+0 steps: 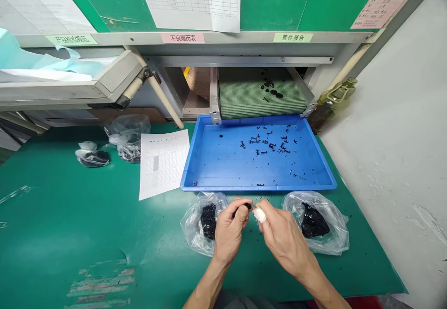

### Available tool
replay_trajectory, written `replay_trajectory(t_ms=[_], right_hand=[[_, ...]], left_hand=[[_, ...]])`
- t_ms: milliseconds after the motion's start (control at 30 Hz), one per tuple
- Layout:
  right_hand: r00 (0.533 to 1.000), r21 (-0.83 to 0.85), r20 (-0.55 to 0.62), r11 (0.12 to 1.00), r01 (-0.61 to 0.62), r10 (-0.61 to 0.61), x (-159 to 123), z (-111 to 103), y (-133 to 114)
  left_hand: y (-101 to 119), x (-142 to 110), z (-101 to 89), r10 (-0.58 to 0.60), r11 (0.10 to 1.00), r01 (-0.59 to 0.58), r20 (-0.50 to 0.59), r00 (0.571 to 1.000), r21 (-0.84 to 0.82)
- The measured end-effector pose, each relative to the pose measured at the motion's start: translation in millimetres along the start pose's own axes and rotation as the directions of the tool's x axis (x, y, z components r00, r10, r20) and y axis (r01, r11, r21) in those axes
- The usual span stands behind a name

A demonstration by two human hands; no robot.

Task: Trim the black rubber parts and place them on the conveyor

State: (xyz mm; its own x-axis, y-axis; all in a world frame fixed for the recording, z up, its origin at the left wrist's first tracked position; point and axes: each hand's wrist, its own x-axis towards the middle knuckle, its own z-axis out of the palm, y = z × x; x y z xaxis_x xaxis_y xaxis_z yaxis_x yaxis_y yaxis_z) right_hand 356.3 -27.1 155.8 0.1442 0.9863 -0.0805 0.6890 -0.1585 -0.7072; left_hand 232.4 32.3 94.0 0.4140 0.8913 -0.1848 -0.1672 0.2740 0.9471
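Note:
Pinched between the thumb and fingers of my left hand is a small black plastic part. My right hand is closed around a small white-wrapped tool, its tip meeting the black part; the rest is hidden by the fingers. Both hands meet just in front of the blue tray, which holds scattered black pieces. Beside my left hand lies an open clear bag of small black parts. To the right of my right hand sits another clear bag with larger, glossy black parts.
A green conveyor belt carrying several black parts ends above the tray's far side. A printed sheet and two more bags, one small and one larger, lie left. A white wall borders the bench on the right.

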Motion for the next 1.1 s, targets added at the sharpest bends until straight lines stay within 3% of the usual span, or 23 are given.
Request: replay_trajectory(t_ms=[333,500,667,767,867,1100], right_hand=[[1.000,-0.095,0.003,0.995,-0.007,0.007,-1.6,5.8,-0.4],[0.988,-0.228,-0.126,0.972,0.063,-0.094,-3.0,10.2,-0.9],[0.981,-0.275,-0.112,0.954,0.123,-0.159,-4.3,13.0,-0.2],[0.966,-0.309,-0.177,0.943,0.125,-0.186,-5.9,16.4,1.5],[0.956,-0.237,-0.220,0.962,0.139,-0.192,-7.9,18.8,3.0],[0.981,-0.001,-0.171,0.996,0.091,-0.090,-6.8,19.7,0.0]], left_hand=[[-2.6,1.1,-2.6,0.010,0.998,-0.009,-0.009,1.000,0.068],[5.0,1.1,-5.2,0.106,0.979,-0.101,-0.018,0.994,0.176],[10.6,1.4,-5.5,0.151,0.954,-0.145,-0.004,0.989,0.261],[11.6,0.5,-4.7,0.177,0.942,-0.168,-0.005,0.984,0.290],[12.8,-1.2,-4.1,0.192,0.938,-0.186,0.007,0.981,0.292],[11.7,-1.4,-5.6,0.207,0.939,-0.216,0.063,0.976,0.269]])
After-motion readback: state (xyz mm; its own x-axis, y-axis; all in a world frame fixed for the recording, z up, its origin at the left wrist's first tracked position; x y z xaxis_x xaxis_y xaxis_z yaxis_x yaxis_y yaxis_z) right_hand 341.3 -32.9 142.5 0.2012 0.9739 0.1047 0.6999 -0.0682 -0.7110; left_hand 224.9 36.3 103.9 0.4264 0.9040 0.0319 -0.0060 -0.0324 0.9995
